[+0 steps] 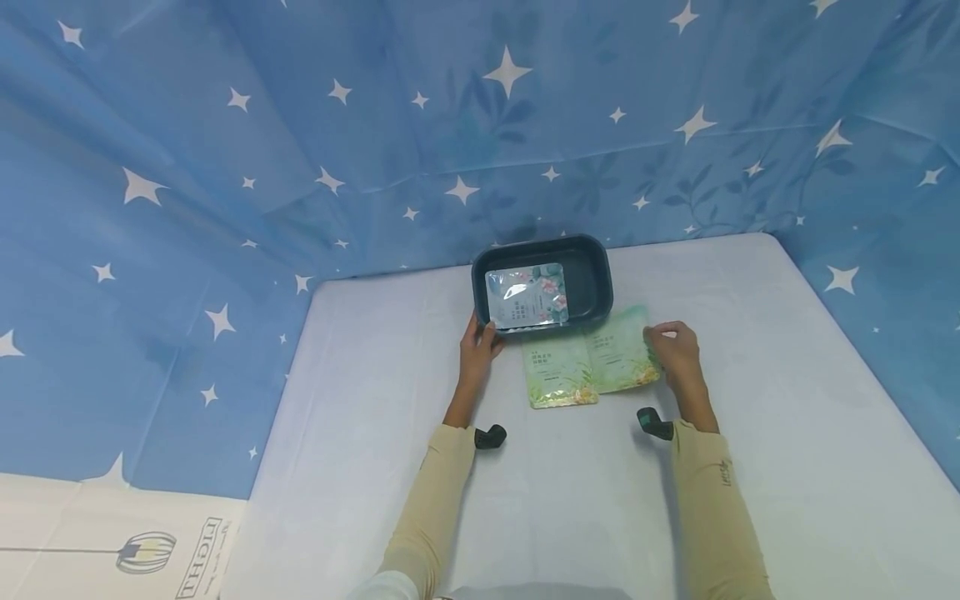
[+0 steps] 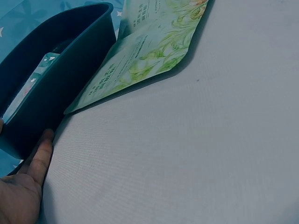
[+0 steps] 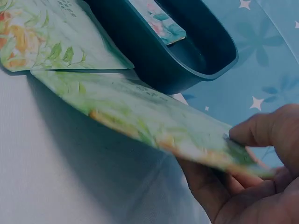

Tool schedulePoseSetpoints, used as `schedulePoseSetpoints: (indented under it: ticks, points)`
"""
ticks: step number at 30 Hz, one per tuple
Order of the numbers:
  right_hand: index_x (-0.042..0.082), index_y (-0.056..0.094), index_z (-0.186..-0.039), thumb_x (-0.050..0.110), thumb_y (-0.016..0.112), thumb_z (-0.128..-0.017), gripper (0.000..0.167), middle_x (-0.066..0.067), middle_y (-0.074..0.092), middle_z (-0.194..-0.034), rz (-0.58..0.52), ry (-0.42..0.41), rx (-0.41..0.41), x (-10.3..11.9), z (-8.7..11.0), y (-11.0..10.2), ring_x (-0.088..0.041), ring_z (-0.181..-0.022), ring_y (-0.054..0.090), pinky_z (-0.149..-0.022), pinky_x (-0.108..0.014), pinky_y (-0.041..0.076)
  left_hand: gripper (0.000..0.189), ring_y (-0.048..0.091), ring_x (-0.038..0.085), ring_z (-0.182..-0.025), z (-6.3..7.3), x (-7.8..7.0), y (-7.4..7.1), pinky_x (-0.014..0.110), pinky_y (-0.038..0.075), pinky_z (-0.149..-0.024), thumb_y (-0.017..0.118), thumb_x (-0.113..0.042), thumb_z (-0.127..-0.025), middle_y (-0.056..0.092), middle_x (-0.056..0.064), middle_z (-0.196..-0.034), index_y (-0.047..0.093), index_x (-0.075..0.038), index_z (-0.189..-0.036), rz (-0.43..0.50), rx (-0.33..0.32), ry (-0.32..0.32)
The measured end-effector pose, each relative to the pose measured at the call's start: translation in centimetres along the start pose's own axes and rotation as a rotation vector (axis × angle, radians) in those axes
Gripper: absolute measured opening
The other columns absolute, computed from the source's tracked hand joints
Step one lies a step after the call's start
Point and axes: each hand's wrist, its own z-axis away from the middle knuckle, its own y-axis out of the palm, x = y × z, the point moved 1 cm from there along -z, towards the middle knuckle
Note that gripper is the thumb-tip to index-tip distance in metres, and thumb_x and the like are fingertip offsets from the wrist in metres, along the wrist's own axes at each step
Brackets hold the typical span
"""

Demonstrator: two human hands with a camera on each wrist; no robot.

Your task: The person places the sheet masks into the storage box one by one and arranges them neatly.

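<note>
My left hand (image 1: 476,360) grips the near left corner of a dark teal plastic basin (image 1: 589,282), thumb at the rim and fingers low against its outer wall. Inside the basin lies a shiny pale-blue sachet (image 1: 517,293) with pink flowers. Between thumb and fingers, my right hand (image 1: 677,354) pinches the right edge of a pale green flat sachet (image 1: 621,354). That edge is raised above the cloth in the right wrist view, so the sachet slants (image 3: 154,119). A second green sachet (image 1: 558,379) lies flat in front of the basin, its side overlapping the pinched one.
A white cloth covers the table (image 1: 375,400). Behind it hangs a blue curtain (image 1: 420,125) with white stars, close to the basin's far side. Small black devices stick out at the left wrist (image 1: 491,437) and the right wrist (image 1: 654,422).
</note>
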Motion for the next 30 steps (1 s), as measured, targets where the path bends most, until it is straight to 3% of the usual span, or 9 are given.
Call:
schedulePoseSetpoints:
  ticks: [4,8,12,15,18,21,25,30]
  points:
    - [0.0,0.044,-0.138,0.034,0.048,-0.099,0.051,-0.024,0.047,-0.138,-0.042,0.033,-0.002,0.1,0.2,0.0,-0.031,-0.114,0.049,-0.083,-0.032,0.047,0.056,0.042,0.027,-0.14,-0.1,0.1,0.0,0.03,0.054,-0.102,0.049,-0.034,-0.103,0.029,0.003,-0.16,0.027,-0.034,-0.154,-0.007,-0.003,0.005]
    - [0.001,0.034,-0.149,0.036,0.056,-0.098,0.065,-0.023,0.047,-0.14,-0.071,0.053,0.061,0.1,0.4,-0.1,-0.02,-0.103,0.055,-0.084,-0.025,0.048,0.055,0.041,0.025,-0.141,0.0,-0.2,0.0,0.029,0.054,-0.102,0.049,-0.033,-0.103,0.029,0.001,-0.16,0.027,-0.035,-0.154,-0.004,0.008,0.004]
    - [-0.007,0.042,-0.142,0.033,0.065,-0.094,0.066,-0.011,0.062,-0.11,-0.039,0.003,0.111,0.2,0.5,-0.2,-0.004,-0.078,0.056,-0.069,-0.015,0.05,0.054,0.04,0.022,-0.142,0.0,-0.2,-0.1,0.028,0.053,-0.102,0.048,-0.034,-0.104,0.029,-0.001,-0.16,0.027,-0.037,-0.153,-0.01,0.012,0.009]
    - [-0.011,0.051,-0.132,0.029,0.065,-0.094,0.057,0.0,0.059,-0.09,0.002,-0.025,0.119,0.1,0.4,-0.2,-0.003,-0.071,0.054,-0.062,-0.015,0.051,0.054,0.041,0.022,-0.141,-0.2,0.3,-0.1,0.027,0.054,-0.101,0.048,-0.035,-0.103,0.029,-0.002,-0.16,0.027,-0.038,-0.153,-0.021,0.003,0.013]
    - [-0.012,0.052,-0.13,0.03,0.063,-0.095,0.056,-0.011,0.062,-0.099,0.079,-0.028,0.13,0.3,0.7,-0.5,-0.012,-0.08,0.056,-0.069,-0.021,0.051,0.055,0.041,0.023,-0.141,-0.2,0.5,0.0,0.027,0.054,-0.101,0.049,-0.034,-0.103,0.03,-0.001,-0.16,0.028,-0.036,-0.153,-0.011,-0.003,0.006]
    - [-0.013,0.05,-0.132,0.03,0.061,-0.095,0.058,-0.03,0.059,-0.119,0.197,-0.062,0.144,1.0,1.2,-1.1,-0.032,-0.099,0.058,-0.085,-0.039,0.055,0.056,0.041,0.026,-0.141,-0.2,0.5,0.0,0.03,0.054,-0.102,0.05,-0.034,-0.103,0.029,0.001,-0.16,0.028,-0.034,-0.154,-0.005,-0.004,0.005]
    - [-0.016,0.044,-0.136,0.028,0.061,-0.095,0.062,-0.038,0.045,-0.138,0.33,-0.146,0.15,2.3,1.9,-2.2,-0.052,-0.126,0.045,-0.107,-0.062,0.043,0.056,0.041,0.027,-0.141,-0.2,0.3,0.1,0.031,0.054,-0.103,0.05,-0.035,-0.103,0.028,0.001,-0.161,0.027,-0.034,-0.154,0.002,-0.001,0.004]
    - [-0.014,0.054,-0.129,0.028,0.064,-0.094,0.055,-0.037,0.051,-0.132,0.422,-0.266,0.103,3.7,2.9,-3.0,-0.052,-0.122,0.048,-0.101,-0.065,0.044,0.056,0.044,0.028,-0.139,-0.3,0.1,0.0,0.03,0.054,-0.103,0.048,-0.034,-0.103,0.028,0.006,-0.16,0.026,-0.031,-0.155,0.004,-0.001,0.012]
